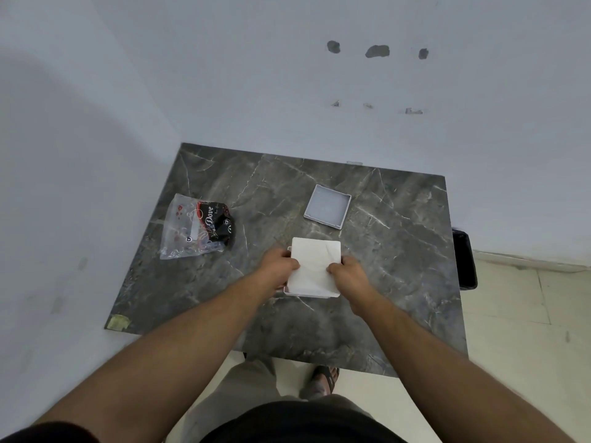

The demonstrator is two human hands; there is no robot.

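A white square sheet lies over a shallow white box on the dark marble table. My left hand grips the sheet's left edge with curled fingers. My right hand pinches its right edge. The box shows only as a thin rim below and to the left of the sheet. A grey square lid lies upside down on the table, apart, behind the sheet.
A clear plastic bag holding a dark Dove packet lies at the table's left. White walls close off the back and left. A black bin stands at the table's right edge. A piece of tape sticks to the front left corner.
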